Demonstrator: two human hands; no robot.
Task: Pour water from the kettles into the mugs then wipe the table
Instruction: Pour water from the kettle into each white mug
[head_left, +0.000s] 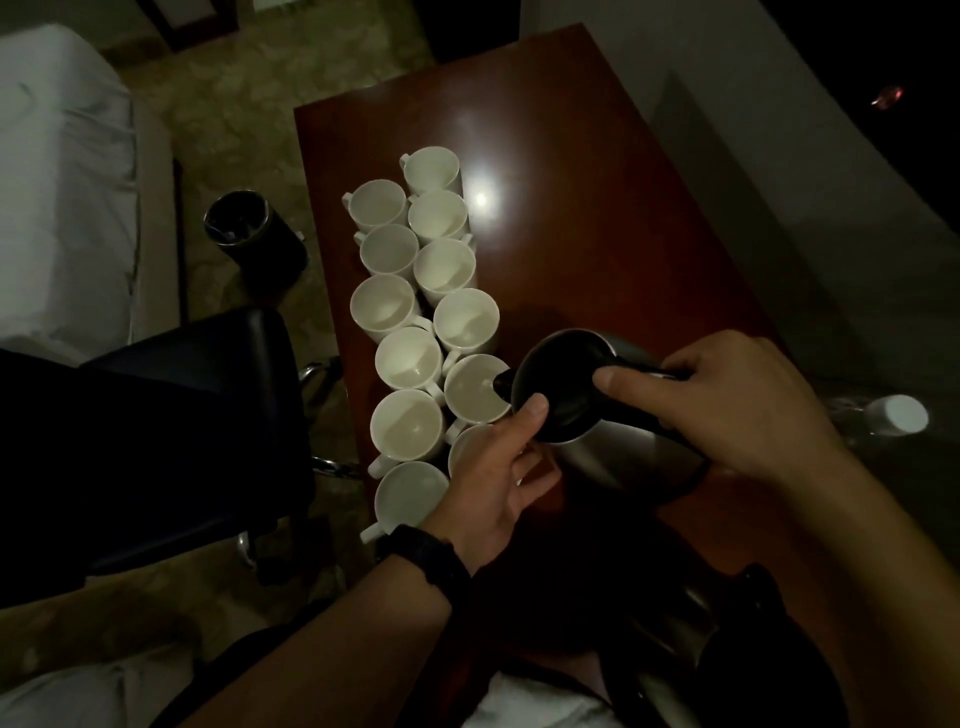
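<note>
Several white mugs (408, 358) stand in two rows along the left side of the dark wooden table (597, 208). A steel kettle (613, 452) with a black lid is tilted left, its spout over one mug (475, 397) in the right row. My right hand (727, 405) grips the kettle's black handle, thumb on top. My left hand (498, 467) steadies the kettle's body near the lid, thumb on the lid's edge, covering part of a mug beneath it. A second kettle (701, 649) sits dark at the near right.
A black office chair (182, 441) stands close against the table's left edge. A black waste bin (254, 234) is on the floor beyond it, a white bed (62, 182) at the far left. A clear plastic bottle with a white cap (898, 415) lies at the right.
</note>
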